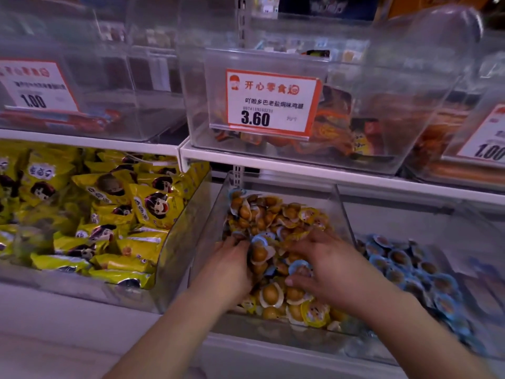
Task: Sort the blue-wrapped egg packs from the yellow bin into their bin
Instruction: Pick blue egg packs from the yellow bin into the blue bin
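Note:
The middle clear bin (341,212) holds a heap of yellow-wrapped egg packs (276,217) with a few blue-wrapped ones mixed in. Both my hands are inside it, on the near half of the heap. My left hand (232,265) has its fingers curled round a small bunch of packs, with a blue-rimmed pack (260,239) on top. My right hand (330,272) lies over the heap, and its thumb and fingers close round a blue-wrapped egg pack (300,267). The bin to the right (464,285) is filled with blue-wrapped egg packs (401,263).
A clear bin of yellow snack bags (114,214) stands to the left. Just above the bins runs a white shelf edge (300,170), carrying clear boxes with price cards, one reading 3.60 (270,102). A white ledge (54,337) runs along the front.

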A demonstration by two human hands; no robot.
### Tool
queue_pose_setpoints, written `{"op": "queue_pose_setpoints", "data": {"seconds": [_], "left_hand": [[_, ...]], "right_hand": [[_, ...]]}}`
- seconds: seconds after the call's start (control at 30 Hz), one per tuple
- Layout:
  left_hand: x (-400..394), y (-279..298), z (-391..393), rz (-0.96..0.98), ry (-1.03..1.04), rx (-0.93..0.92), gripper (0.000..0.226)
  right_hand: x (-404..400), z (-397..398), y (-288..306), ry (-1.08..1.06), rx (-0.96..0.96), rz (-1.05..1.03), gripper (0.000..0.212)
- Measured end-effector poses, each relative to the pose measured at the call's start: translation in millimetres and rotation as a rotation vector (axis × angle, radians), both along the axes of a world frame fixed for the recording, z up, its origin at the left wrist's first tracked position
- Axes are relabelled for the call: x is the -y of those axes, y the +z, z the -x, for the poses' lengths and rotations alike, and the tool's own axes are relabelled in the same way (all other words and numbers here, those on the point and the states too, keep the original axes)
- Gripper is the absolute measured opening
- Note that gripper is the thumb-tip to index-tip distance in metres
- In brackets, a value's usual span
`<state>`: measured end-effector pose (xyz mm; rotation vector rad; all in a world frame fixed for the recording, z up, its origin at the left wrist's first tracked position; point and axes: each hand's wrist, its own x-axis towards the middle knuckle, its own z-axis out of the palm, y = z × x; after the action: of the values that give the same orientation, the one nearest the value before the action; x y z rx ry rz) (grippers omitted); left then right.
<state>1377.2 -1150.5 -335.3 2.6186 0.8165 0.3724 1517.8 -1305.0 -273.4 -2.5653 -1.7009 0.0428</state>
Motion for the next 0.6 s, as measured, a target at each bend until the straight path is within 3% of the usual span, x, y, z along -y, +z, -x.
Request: {"op": "queue_pose_setpoints", "data": {"seconds": [0.13, 0.2, 0.33, 0.47, 0.6], "left_hand": [[-0.2, 7.1, 2.8, 0.099, 0.034, 0.119, 0.05], [4.1, 15.6, 6.7, 0.105, 0.077, 0.279, 0.046], [9.2, 40.1, 19.6, 0.295, 0.142, 0.644, 0.036], [2.1, 55.0, 39.0, 0.379, 0.198, 0.837, 0.026], [0.8, 52.3, 53.4, 0.446, 0.205, 0.838, 0.022]], "right_hand": [[-6.8, -0.8, 3.5, -0.021, -0.055, -0.091, 0.038], [-10.5, -1.9, 5.5, -0.045, -0.083, -0.127, 0.033], [-18.4, -8.6, 10.3, -0.117, -0.251, -0.462, 0.006], [-40.3, -10.5, 1.8, -0.161, -0.321, -0.435, 0.024], [-67.7, -2.9, -18.8, -0.089, -0.25, -0.255, 0.037]]}}
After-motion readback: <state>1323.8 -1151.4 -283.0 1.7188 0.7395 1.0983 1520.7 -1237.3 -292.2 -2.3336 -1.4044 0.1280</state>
